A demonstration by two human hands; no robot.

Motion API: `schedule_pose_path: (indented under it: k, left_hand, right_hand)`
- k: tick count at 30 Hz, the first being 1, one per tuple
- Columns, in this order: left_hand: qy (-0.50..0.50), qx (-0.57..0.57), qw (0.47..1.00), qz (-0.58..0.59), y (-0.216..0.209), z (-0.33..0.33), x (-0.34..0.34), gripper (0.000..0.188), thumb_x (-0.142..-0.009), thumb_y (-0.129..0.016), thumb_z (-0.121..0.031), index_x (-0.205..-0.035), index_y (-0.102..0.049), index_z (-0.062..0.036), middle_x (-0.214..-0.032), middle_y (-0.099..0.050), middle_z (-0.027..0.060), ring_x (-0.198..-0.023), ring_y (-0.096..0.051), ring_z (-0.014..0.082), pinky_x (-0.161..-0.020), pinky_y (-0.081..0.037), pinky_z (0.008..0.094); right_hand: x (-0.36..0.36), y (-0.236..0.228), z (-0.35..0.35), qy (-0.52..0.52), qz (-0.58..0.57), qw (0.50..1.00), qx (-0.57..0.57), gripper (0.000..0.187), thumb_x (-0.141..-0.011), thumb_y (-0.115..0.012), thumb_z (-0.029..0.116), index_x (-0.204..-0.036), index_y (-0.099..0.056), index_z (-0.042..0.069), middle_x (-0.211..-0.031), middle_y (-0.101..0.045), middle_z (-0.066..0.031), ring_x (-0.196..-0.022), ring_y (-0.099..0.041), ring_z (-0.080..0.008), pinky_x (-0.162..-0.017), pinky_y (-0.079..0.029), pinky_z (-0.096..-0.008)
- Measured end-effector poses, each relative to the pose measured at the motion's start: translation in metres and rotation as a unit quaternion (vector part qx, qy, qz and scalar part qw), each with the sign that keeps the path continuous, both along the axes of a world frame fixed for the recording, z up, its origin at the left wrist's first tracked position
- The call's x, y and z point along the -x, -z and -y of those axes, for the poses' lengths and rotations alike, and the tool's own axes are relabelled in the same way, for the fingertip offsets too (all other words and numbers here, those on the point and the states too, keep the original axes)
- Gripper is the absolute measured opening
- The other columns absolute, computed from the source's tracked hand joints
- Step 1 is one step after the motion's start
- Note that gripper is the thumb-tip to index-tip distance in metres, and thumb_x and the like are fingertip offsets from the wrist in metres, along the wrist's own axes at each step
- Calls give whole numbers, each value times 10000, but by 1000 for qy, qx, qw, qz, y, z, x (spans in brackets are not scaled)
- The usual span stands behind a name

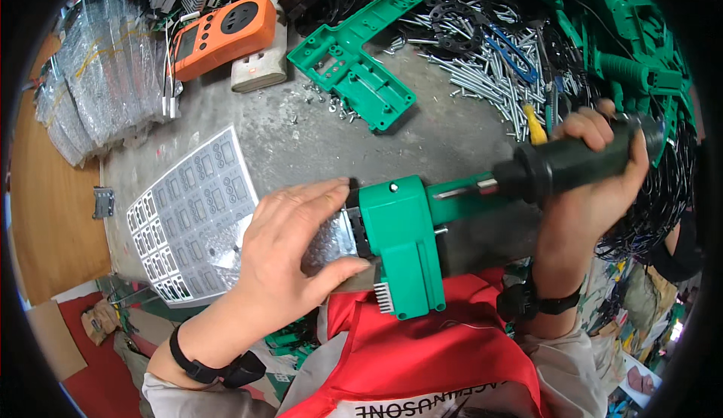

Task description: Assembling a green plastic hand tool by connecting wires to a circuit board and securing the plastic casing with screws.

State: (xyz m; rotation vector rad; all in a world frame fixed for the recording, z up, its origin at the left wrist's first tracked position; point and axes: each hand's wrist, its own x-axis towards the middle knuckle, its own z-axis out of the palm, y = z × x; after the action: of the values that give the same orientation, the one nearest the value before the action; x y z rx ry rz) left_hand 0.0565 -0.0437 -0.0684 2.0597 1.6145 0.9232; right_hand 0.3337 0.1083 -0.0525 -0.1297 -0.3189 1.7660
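Note:
A green plastic power-tool housing (407, 245) lies at the table's near edge, with a row of metal pins at its lower left. My left hand (282, 237) is closed round the housing's left end, where clear bubble wrap (327, 237) shows under the fingers. A screw sits in the housing's top and another sticks out of its right side. In my right hand (595, 192) is a dark electric screwdriver (576, 166). Its bit points left above the housing's green arm, seemingly apart from any screw; the screwdriver is slightly blurred.
A printed label sheet (192, 207) lies at left, below bubble-wrapped packs (105, 79). An orange meter (224, 34) rests by a power strip (260, 68). Another green housing half (358, 56), a pile of screws (489, 75) and a yellow-handled tool (535, 124) lie beyond. Green casings (640, 56) crowd the right.

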Motion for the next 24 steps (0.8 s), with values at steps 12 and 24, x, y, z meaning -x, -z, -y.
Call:
schedule_pose_path:
  k: [12,24]
  left_hand:
    - [28,57,998,-1,-11,-1,-1,578,-748,-687,-143,-1284,-535,10,-1243,-593,199,-1131,-574,368,-977,-417,448]
    - [-4,-31,999,-11,6,-2,-7,649,-695,-839,-346,-1159,-591,33,-1120,-661,217,-1013,-650,381,-869,-500,428]
  right_hand:
    - [-10,11,27,62,60,996,0,364,-928,-537,345,-1090,-495,22,-795,-439,-10,-710,-462,-136,-792,-443,-336]
    - [-8,19,27,34,7,999,-10,316,-868,-613,311,-967,-466,50,-760,-454,2,-663,-470,-120,-731,-438,-306]
